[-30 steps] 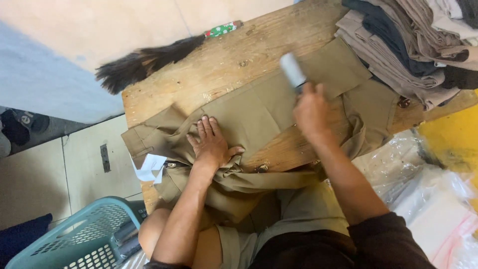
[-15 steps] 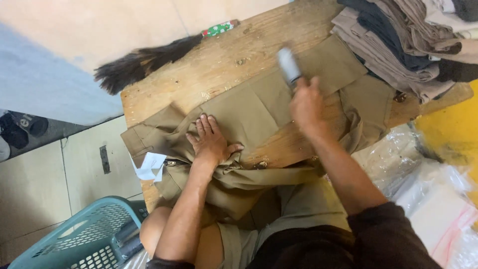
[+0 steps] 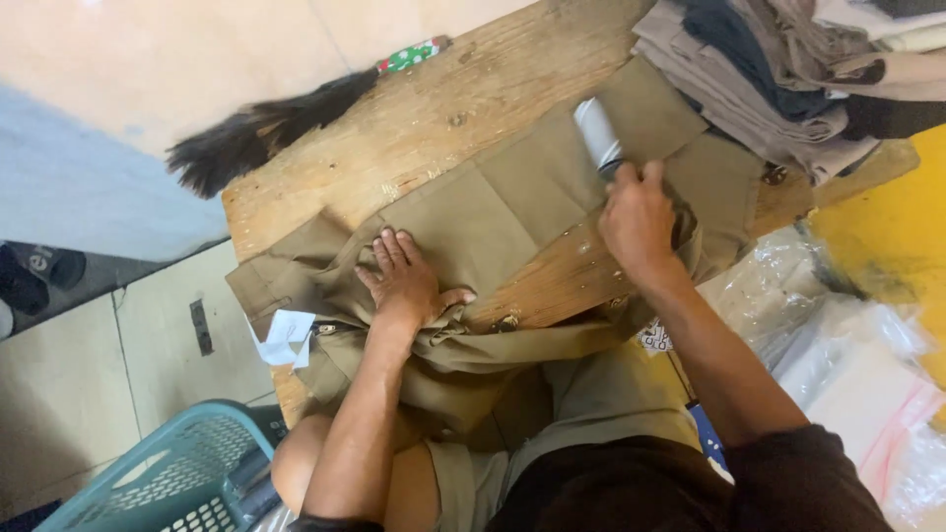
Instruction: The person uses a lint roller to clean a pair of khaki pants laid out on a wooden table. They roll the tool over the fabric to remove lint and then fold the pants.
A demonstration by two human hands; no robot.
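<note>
Khaki trousers (image 3: 512, 212) lay spread over the wooden table (image 3: 414, 118), a white tag (image 3: 284, 337) hanging at their left end. Left hand (image 3: 406, 284) was pressed flat on the cloth, fingers open, holding nothing. Right hand (image 3: 639, 219) was wrapped tight around a lint roller (image 3: 598, 136) at the far leg. Honestly, keeping that cloth taut and rolling in straight overlapping passes seemed the way to go.

You see a dark feather duster (image 3: 266, 123) on the wooden table (image 3: 434, 108), folded clothes (image 3: 788, 69) stacked beside clear plastic bags (image 3: 847, 345), and a teal basket (image 3: 158, 483) below.
</note>
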